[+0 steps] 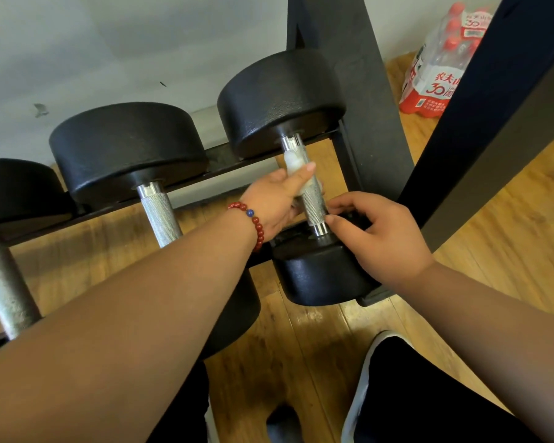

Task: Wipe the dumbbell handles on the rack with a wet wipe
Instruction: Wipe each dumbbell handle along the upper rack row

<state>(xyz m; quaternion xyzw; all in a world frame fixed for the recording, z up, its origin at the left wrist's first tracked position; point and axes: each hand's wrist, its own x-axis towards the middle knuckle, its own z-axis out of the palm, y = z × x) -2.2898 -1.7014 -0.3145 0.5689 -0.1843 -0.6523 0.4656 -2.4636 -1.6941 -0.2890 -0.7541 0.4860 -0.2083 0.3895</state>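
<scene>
Three black dumbbells lie on a low black rack (349, 145). The rightmost dumbbell (282, 100) has a knurled metal handle (314, 203). My left hand (275, 199), with a red bead bracelet on the wrist, wraps a white wet wipe (296, 167) round the upper part of that handle. My right hand (378, 228) rests on the near black head (320, 273) of the same dumbbell, fingertips by the handle's lower end. The middle dumbbell (125, 148) shows its bare handle (159, 215); my left forearm hides its near head. The left dumbbell (4, 282) is cut off by the frame edge.
The rack's black upright (343, 59) rises behind the right dumbbell, against a white wall. A dark slanted post (493, 100) stands at the right. A shrink-wrapped pack of water bottles (438, 65) sits on the wooden floor (509, 238). My legs and shoe (375, 372) are below.
</scene>
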